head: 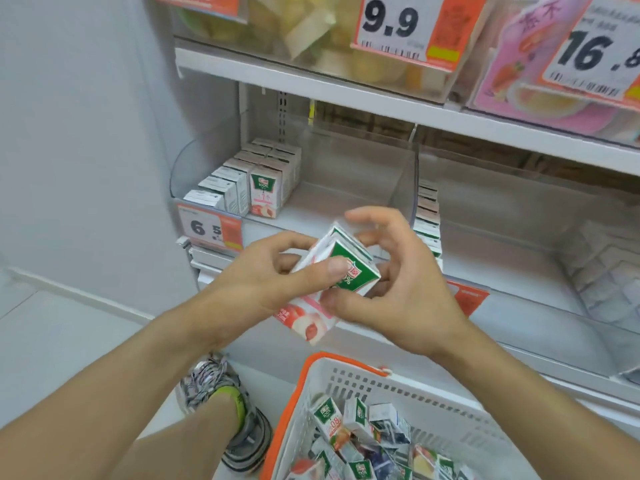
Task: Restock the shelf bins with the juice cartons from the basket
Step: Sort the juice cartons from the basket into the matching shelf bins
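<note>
Both hands hold a small stack of green-and-white peach juice cartons [341, 268] in front of the middle shelf. My left hand [263, 278] grips them from the left with the thumb across the top. My right hand [398, 282] cups them from the right and below. Behind them, a clear shelf bin [398, 181] holds a row of the same cartons [256, 181] along its left side; the rest of its floor is bare. A white basket with an orange rim [398, 396] sits at the bottom right with several loose cartons [356, 434] in it.
A neighbouring clear bin [519, 216] to the right has cartons [427, 216] along its left wall. Price tags hang on the shelf edges: "6.5" [207, 226], "9.9" [391, 26], "16.8" [595, 53]. A grey wall stands on the left. My shoe [225, 410] is on the floor beside the basket.
</note>
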Motion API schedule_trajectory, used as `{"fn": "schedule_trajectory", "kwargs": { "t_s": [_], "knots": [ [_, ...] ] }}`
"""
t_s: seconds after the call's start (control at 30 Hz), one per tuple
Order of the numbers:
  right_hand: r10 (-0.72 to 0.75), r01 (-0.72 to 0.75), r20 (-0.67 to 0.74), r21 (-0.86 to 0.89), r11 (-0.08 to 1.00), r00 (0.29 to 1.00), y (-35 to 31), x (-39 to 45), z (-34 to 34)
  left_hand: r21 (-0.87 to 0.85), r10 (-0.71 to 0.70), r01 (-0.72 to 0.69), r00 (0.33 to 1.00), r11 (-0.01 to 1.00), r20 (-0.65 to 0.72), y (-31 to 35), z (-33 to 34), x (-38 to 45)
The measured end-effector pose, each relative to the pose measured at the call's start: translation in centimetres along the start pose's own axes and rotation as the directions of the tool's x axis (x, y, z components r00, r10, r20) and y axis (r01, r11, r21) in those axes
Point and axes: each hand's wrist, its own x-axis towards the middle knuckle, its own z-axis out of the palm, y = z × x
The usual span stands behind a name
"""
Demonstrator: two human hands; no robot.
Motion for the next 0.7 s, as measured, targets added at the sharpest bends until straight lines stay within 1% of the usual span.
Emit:
{"fn": "schedule_trajectory", "kwargs": {
  "t_s": [0.07, 0.13, 0.17, 0.2, 0.23, 0.27, 0.3, 0.33, 0.37, 0.4, 0.43, 0.47, 0.5, 0.57, 0.63, 0.7],
  "knots": [
    [-0.123, 0.123, -0.001, -0.039, 0.992, 0.992, -1.0, 2.0, 1.0, -0.083, 0.102, -0.104, 0.994, 0.991, -0.030, 0.3, -1.8, -0.1],
    [-0.244, 0.244, 0.008, -0.076, 0.967, 0.970, -1.8, 3.8, 1.8, -0.237, 0.161, -0.167, 0.986, 0.957, -0.047, 0.9, -3.1, -0.1],
    [-0.297, 0.297, 0.018, -0.102, 0.949, 0.955, -2.1, 4.6, 2.1, -0.286, 0.173, -0.184, 0.983, 0.941, -0.062, 1.1, -3.6, 0.0],
    [-0.348, 0.349, 0.030, -0.141, 0.926, 0.937, -2.4, 5.3, 2.3, -0.309, 0.179, -0.203, 0.978, 0.929, -0.103, 1.2, -3.9, 0.2],
    [-0.400, 0.400, 0.040, -0.196, 0.895, 0.916, -2.6, 6.1, 2.3, -0.318, 0.170, -0.222, 0.968, 0.922, -0.183, 1.1, -4.1, 0.5],
    [-0.446, 0.443, 0.047, -0.253, 0.860, 0.894, -2.7, 6.9, 2.3, -0.300, 0.142, -0.235, 0.943, 0.925, -0.301, 0.8, -4.5, 0.9],
    [-0.481, 0.473, 0.051, -0.303, 0.827, 0.875, -2.7, 7.8, 2.2, -0.233, 0.108, -0.229, 0.892, 0.945, -0.440, 0.3, -4.9, 1.3],
    [-0.499, 0.485, 0.053, -0.347, 0.803, 0.865, -2.5, 8.9, 2.1, -0.089, 0.111, -0.200, 0.802, 0.976, -0.586, -0.5, -5.5, 1.8],
    [-0.502, 0.482, 0.054, -0.384, 0.788, 0.863, -2.2, 10.0, 2.0, 0.099, 0.167, -0.137, 0.712, 0.986, -0.682, -1.3, -6.2, 2.2],
    [-0.490, 0.466, 0.055, -0.415, 0.781, 0.870, -1.8, 11.1, 2.1, 0.275, 0.247, -0.064, 0.661, 0.959, -0.709, -2.2, -6.9, 2.6],
    [-0.467, 0.439, 0.051, -0.444, 0.781, 0.883, -1.3, 12.4, 2.2, 0.409, 0.325, -0.021, 0.643, 0.912, -0.693, -3.2, -7.5, 3.0],
    [-0.441, 0.408, 0.043, -0.469, 0.783, 0.896, -0.7, 13.7, 2.5, 0.497, 0.381, -0.002, 0.645, 0.868, -0.662, -4.0, -7.8, 3.3],
    [-0.418, 0.380, 0.036, -0.487, 0.786, 0.908, 0.0, 14.9, 2.9, 0.550, 0.419, 0.001, 0.648, 0.835, -0.636, -4.7, -8.0, 3.7],
    [-0.361, 0.334, 0.039, -0.482, 0.810, 0.932, 1.2, 17.0, 4.0, 0.586, 0.456, -0.019, 0.649, 0.810, -0.609, -5.3, -7.7, 4.1],
    [-0.283, 0.283, 0.069, -0.454, 0.845, 0.957, 2.5, 18.6, 5.4, 0.599, 0.491, -0.055, 0.634, 0.799, -0.597, -5.7, -7.7, 4.4],
    [-0.214, 0.241, 0.110, -0.463, 0.853, 0.971, 3.7, 19.9, 6.6, 0.595, 0.508, -0.081, 0.621, 0.800, -0.597, -5.9, -7.8, 4.4]
  ]
}}
